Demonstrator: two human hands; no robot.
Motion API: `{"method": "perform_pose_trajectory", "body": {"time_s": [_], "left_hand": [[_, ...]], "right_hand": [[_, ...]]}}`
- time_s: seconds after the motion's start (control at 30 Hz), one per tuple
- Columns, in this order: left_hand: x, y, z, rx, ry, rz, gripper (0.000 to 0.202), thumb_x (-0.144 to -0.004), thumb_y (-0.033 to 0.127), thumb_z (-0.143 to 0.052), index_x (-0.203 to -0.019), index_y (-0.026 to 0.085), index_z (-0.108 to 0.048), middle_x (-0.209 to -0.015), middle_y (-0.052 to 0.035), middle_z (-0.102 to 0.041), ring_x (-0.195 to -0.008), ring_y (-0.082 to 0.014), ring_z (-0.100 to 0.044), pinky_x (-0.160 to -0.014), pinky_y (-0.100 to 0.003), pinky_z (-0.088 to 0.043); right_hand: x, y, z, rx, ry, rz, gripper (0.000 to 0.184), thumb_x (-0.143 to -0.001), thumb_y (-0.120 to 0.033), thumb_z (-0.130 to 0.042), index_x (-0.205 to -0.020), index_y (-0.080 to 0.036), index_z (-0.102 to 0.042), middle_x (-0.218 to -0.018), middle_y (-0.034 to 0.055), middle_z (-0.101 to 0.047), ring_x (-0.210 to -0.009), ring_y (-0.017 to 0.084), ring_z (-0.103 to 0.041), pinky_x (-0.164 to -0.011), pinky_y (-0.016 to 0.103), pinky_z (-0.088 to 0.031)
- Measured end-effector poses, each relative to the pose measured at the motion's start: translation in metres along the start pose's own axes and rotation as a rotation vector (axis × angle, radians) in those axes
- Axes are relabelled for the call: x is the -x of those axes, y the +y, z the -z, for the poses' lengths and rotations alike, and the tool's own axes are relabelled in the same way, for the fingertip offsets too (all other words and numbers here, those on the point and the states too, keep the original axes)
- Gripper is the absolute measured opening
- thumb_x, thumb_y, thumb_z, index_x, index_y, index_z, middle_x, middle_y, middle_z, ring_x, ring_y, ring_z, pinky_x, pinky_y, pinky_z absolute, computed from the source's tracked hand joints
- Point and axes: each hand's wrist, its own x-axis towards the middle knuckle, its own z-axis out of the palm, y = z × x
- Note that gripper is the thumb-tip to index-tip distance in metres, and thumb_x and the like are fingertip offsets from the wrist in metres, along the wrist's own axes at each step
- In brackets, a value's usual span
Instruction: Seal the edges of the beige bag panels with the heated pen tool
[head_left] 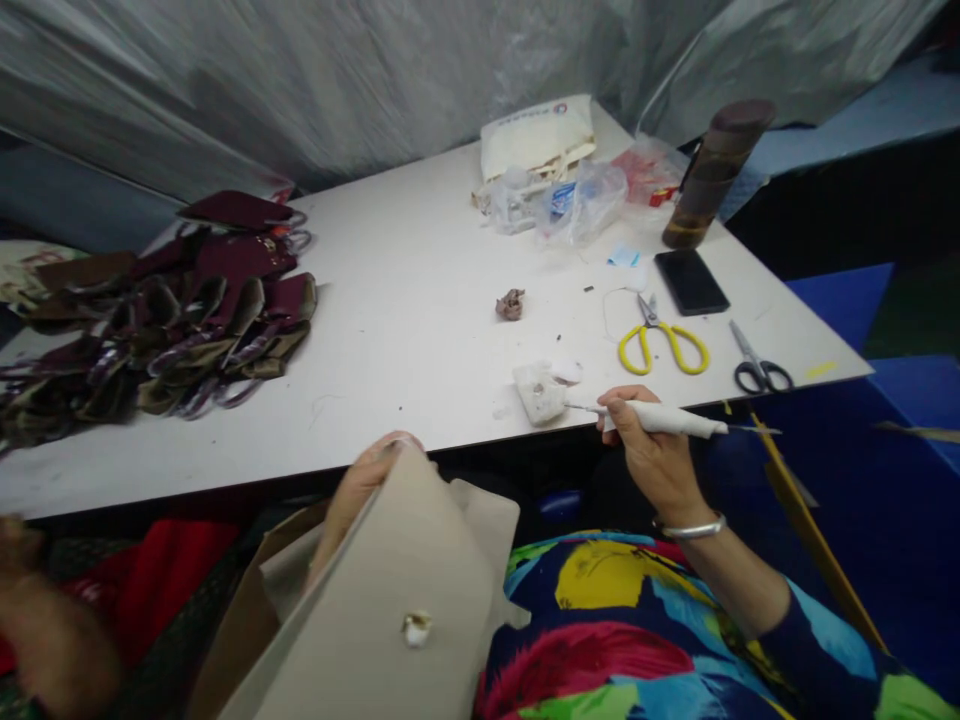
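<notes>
My right hand (651, 455) is closed round a white pen-shaped tool (667, 418), held level at the table's near edge. Its thin metal tip touches a small white block (537, 392) lying on the white table (420, 300). My left hand (358, 490) grips the top edge of a beige cardboard-like piece (409, 600) tilted over my lap; a small white blob (416, 627) sits on its face. A silver bangle (690, 527) circles my right wrist.
Yellow-handled scissors (664, 340), black-handled scissors (759, 362), a black phone (691, 281) and a dark cylinder (716, 175) lie to the right. A maroon fabric pile (165, 310) fills the left. Plastic bags (577, 200) and a crumpled scrap (510, 304) sit farther back.
</notes>
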Motion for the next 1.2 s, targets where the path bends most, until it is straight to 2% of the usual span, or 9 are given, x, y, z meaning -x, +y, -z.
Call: {"method": "perform_pose_trajectory", "body": {"time_s": [0.07,0.13,0.2,0.27,0.57,0.8,0.97,1.1,1.2], "left_hand": [[-0.009,-0.030,-0.038,-0.084,0.009,0.044,0.038,-0.064,0.038,-0.092,-0.083,0.015,-0.068,-0.065,0.0005,-0.064,-0.057,-0.0135,-0.056,-0.056,-0.023,-0.044],[-0.015,-0.056,-0.069,-0.184,-0.011,0.024,0.034,-0.061,0.036,-0.090,-0.077,0.014,-0.070,-0.064,-0.0005,-0.065,-0.059,-0.0136,-0.055,-0.059,-0.024,-0.044],[-0.017,-0.074,-0.088,-0.341,-0.028,-0.023,0.028,-0.065,0.036,-0.084,-0.076,0.013,-0.072,-0.067,-0.0021,-0.067,-0.063,-0.0148,-0.056,-0.062,-0.025,-0.044],[-0.017,-0.081,-0.096,-0.473,-0.053,-0.041,0.026,-0.070,0.037,-0.079,-0.078,0.013,-0.074,-0.068,-0.0030,-0.068,-0.065,-0.0159,-0.056,-0.063,-0.026,-0.043],[-0.020,-0.065,-0.102,-0.621,-0.171,0.044,0.030,-0.073,0.041,-0.072,-0.084,0.013,-0.074,-0.074,-0.0054,-0.070,-0.070,-0.0194,-0.059,-0.068,-0.029,-0.044],[-0.024,-0.066,-0.106,-0.681,-0.228,0.064,0.024,-0.076,0.035,-0.069,-0.085,0.014,-0.074,-0.075,-0.0046,-0.069,-0.070,-0.0189,-0.058,-0.066,-0.028,-0.043],[-0.023,-0.067,-0.106,-0.679,-0.231,0.064,0.019,-0.077,0.033,-0.069,-0.084,0.015,-0.073,-0.072,-0.0029,-0.067,-0.067,-0.0175,-0.057,-0.065,-0.028,-0.042],[-0.022,-0.066,-0.106,-0.657,-0.212,0.074,0.020,-0.077,0.034,-0.071,-0.085,0.016,-0.073,-0.071,-0.0025,-0.067,-0.066,-0.0175,-0.057,-0.064,-0.028,-0.042],[-0.021,-0.067,-0.104,-0.627,-0.197,0.059,0.020,-0.076,0.034,-0.072,-0.084,0.016,-0.074,-0.072,-0.0027,-0.068,-0.067,-0.0177,-0.058,-0.064,-0.027,-0.043]], "right_hand": [[-0.004,0.003,-0.004,0.006,-0.017,-0.013,0.035,-0.102,-0.056,-0.066,-0.098,-0.021,-0.064,-0.074,-0.0012,-0.064,-0.064,0.015,-0.059,-0.063,0.026,-0.048],[-0.007,0.006,-0.006,0.047,-0.043,-0.021,0.036,-0.100,-0.057,-0.068,-0.099,-0.021,-0.065,-0.073,-0.0016,-0.063,-0.066,0.016,-0.059,-0.064,0.027,-0.047],[-0.008,0.009,-0.006,0.099,-0.049,-0.011,0.037,-0.099,-0.059,-0.069,-0.100,-0.021,-0.066,-0.072,-0.0018,-0.063,-0.066,0.016,-0.059,-0.063,0.027,-0.046],[-0.010,0.012,-0.005,0.132,-0.050,0.018,0.037,-0.100,-0.058,-0.068,-0.100,-0.021,-0.067,-0.074,-0.0012,-0.064,-0.068,0.016,-0.059,-0.064,0.027,-0.046],[-0.023,0.014,-0.006,0.130,-0.120,0.036,0.030,-0.104,-0.052,-0.065,-0.100,-0.022,-0.068,-0.081,-0.0003,-0.067,-0.073,0.017,-0.062,-0.068,0.028,-0.047],[-0.029,0.012,-0.009,0.186,-0.168,0.073,0.023,-0.104,-0.045,-0.067,-0.099,-0.023,-0.069,-0.082,-0.0010,-0.067,-0.069,0.016,-0.061,-0.066,0.028,-0.047],[-0.032,0.013,-0.011,0.327,-0.245,0.254,0.020,-0.107,-0.041,-0.064,-0.102,-0.022,-0.067,-0.092,0.0023,-0.071,-0.081,0.019,-0.067,-0.075,0.031,-0.050],[-0.037,0.012,-0.016,0.492,-0.250,0.406,0.026,-0.110,-0.042,-0.058,-0.100,-0.019,-0.066,-0.092,0.0057,-0.071,-0.084,0.021,-0.067,-0.076,0.034,-0.050],[-0.038,0.010,-0.020,0.581,-0.290,0.413,0.030,-0.111,-0.044,-0.055,-0.100,-0.018,-0.066,-0.092,0.0075,-0.072,-0.084,0.023,-0.067,-0.077,0.036,-0.050]]}}
